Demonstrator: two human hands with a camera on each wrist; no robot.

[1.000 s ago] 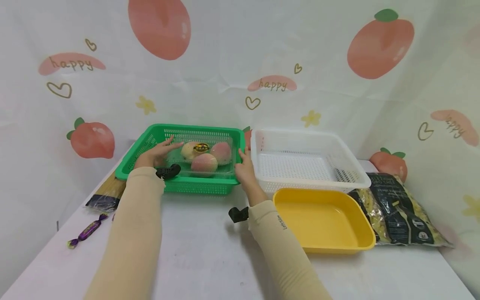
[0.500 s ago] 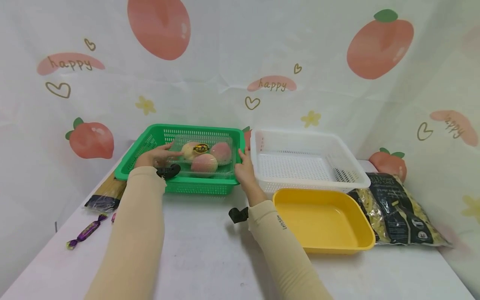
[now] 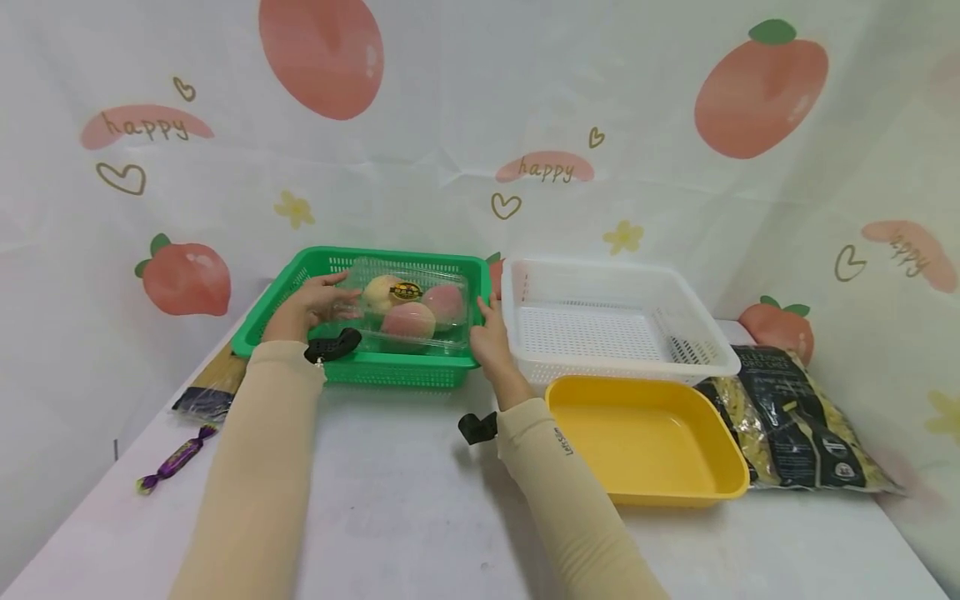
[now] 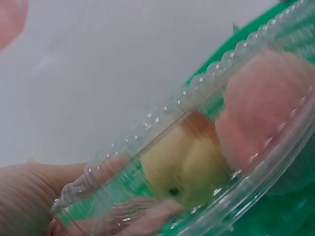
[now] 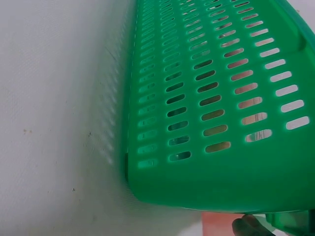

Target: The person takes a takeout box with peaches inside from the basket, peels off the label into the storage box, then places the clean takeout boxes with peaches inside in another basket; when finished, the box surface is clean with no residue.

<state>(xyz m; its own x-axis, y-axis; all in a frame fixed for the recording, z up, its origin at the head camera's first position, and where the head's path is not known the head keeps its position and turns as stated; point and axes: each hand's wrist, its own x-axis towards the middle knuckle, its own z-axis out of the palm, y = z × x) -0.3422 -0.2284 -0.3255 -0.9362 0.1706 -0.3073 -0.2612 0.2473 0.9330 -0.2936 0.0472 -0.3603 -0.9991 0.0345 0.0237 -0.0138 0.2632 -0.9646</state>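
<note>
A clear plastic fruit box with three peaches and a black-and-gold label lies in the green basket. My left hand grips the box's left end, which is raised and tilted. In the left wrist view, the fingers curl round the end of the box, beside a pale peach. At the basket's right rim, my right hand holds the edge. The right wrist view is mostly filled by the slotted basket wall, with only a dark fingertip showing below it.
A white basket stands right of the green one, with a yellow tub before it. Further right lies a black pasta bag. A purple-wrapped candy and a pack of dry noodles lie at the left.
My left hand has gone from resting beside the fruit box to gripping its left end, which has risen. My right hand has stayed at the basket's rim.
</note>
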